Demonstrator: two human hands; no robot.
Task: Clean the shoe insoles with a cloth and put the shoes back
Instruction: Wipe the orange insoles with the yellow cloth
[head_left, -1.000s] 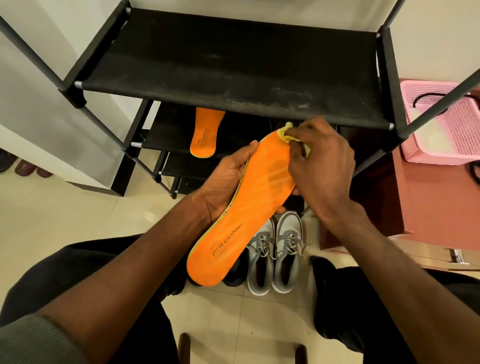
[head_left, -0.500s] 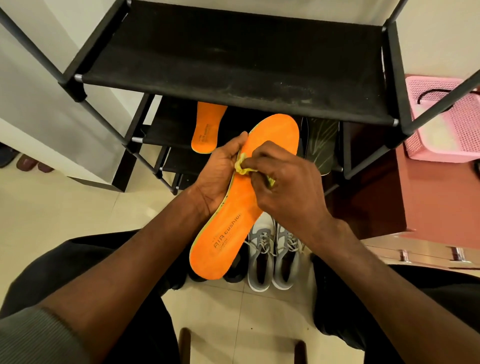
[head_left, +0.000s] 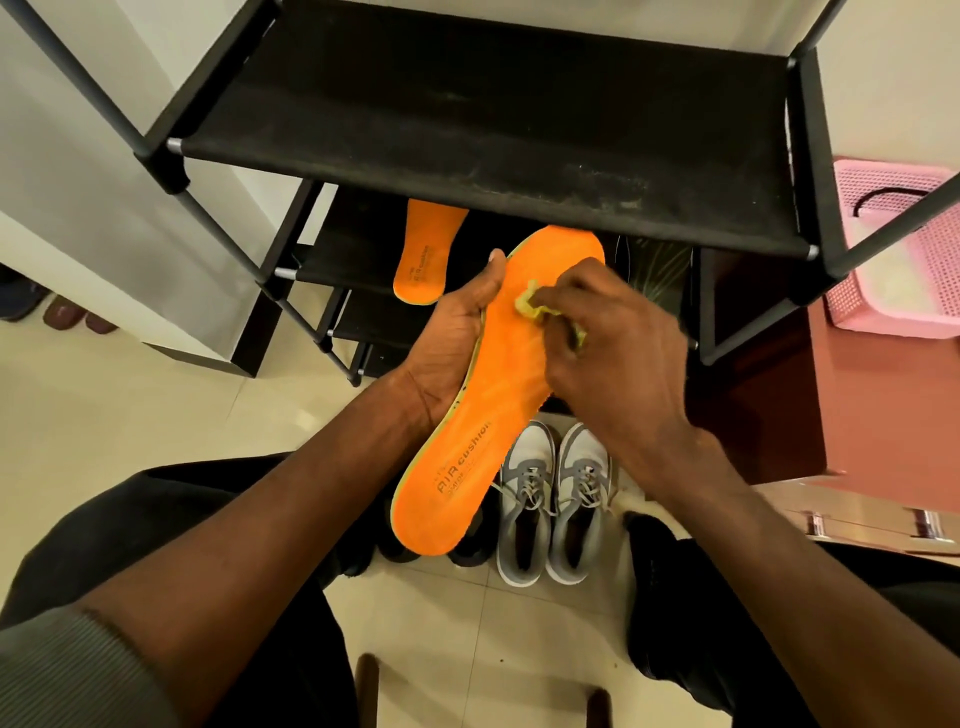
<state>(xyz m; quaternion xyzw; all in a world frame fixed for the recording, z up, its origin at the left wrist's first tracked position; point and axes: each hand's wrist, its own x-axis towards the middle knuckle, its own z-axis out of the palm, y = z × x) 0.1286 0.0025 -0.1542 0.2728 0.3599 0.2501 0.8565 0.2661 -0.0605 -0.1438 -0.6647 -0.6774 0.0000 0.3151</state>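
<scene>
Left hand (head_left: 457, 338) cups the orange insole (head_left: 488, 395) from beneath, grip loose. Right hand (head_left: 618, 364) pinches the yellow cloth (head_left: 535, 306) against its forefoot. Risk: hard rubbing could bend the unsupported insole or slip it onto the grey shoes (head_left: 553, 499) below.

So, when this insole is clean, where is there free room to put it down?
The top shelf of the rack is bare across its whole width. On the middle shelf, room remains left of the second insole. The floor left of the rack is open too. Below the hands it is crowded: grey sneakers and dark shoes fill the tiles.
</scene>
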